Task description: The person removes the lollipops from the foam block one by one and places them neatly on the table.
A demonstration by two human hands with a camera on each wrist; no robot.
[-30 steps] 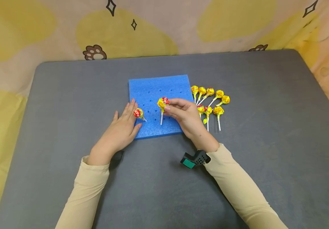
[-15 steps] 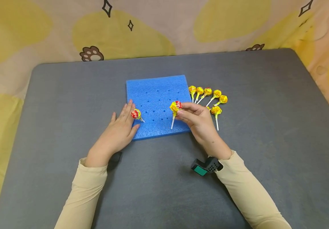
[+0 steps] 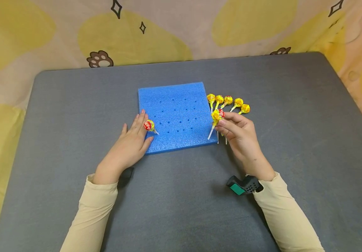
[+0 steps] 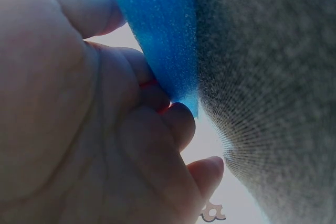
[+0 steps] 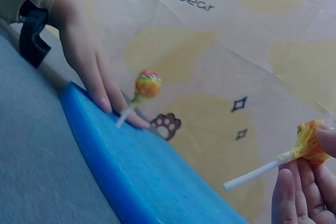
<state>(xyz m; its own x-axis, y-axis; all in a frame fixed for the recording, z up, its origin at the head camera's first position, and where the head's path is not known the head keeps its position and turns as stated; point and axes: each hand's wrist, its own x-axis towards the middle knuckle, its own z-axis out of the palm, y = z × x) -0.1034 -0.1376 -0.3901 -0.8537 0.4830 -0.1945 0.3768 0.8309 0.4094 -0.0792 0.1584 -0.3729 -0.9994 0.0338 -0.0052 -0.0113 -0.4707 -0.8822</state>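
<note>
My left hand (image 3: 129, 145) rests with straight fingers on the left edge of a blue foam board (image 3: 181, 96) that has rows of small holes. Beside those fingers one lollipop (image 3: 149, 125) stands with its stick in the foam, its head red and yellow; the right wrist view shows it upright. Over the board's right edge, my right hand (image 3: 242, 140) pinches another yellow-wrapped lollipop (image 5: 310, 142) by its head between thumb and fingers. Its white stick (image 5: 252, 176) points down and to the left, with the tip free in the right wrist view.
Several yellow lollipops (image 3: 238, 102) lie on the grey table (image 3: 294, 140) right of the board, some partly hidden behind my right hand. A patterned cloth (image 3: 168, 31) hangs behind the table's far edge. Each wrist bears a black camera mount (image 3: 245, 184).
My right hand has moved right with the pinched lollipop, from over the middle of the board to its right edge. My left hand stays in place; the view has shifted slightly.
</note>
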